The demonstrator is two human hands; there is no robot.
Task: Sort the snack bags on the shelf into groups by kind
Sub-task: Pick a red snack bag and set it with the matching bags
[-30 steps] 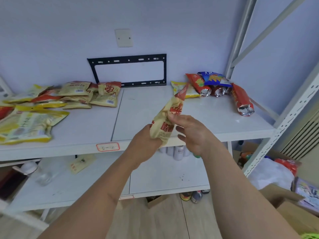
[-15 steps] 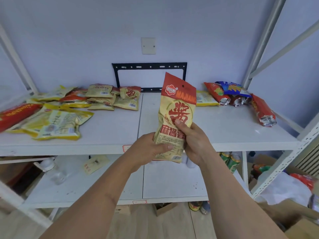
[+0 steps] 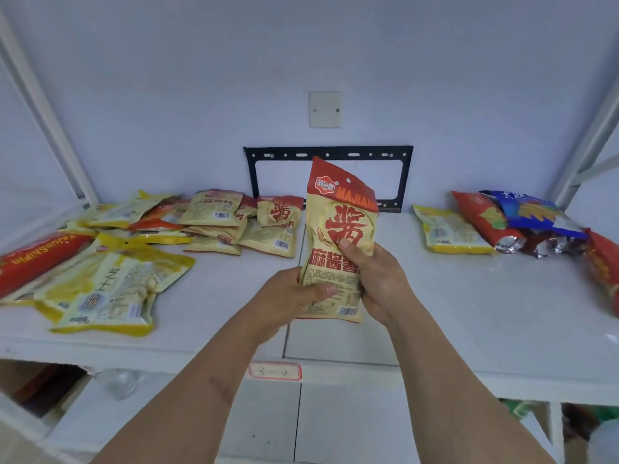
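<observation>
A beige snack bag with a red top and a big red character [image 3: 338, 216] stands upright over the middle of the white shelf [image 3: 452, 306]. My left hand [image 3: 288, 296] grips its lower left edge and my right hand [image 3: 376, 276] grips its right side, thumb on the front. A pile of matching beige and red bags [image 3: 241, 226] lies at the back left. Yellow bags [image 3: 107, 283] lie front left beside a long red bag [image 3: 37, 259]. At the back right lie a yellow bag [image 3: 447, 234], red chip bags [image 3: 484, 219] and a blue bag [image 3: 529, 212].
A black metal bracket [image 3: 328, 152] hangs on the wall behind the shelf, under a white wall plate [image 3: 325, 109]. White shelf uprights [image 3: 50, 118] stand at both sides. A red-edged label [image 3: 274, 371] sticks to the shelf's front edge. A lower shelf holds a clear bottle [image 3: 119, 383].
The bag has turned from edge-on and tilted to upright with its front toward me, and both hands have lifted it up over the shelf. My view has come closer to the shelf.
</observation>
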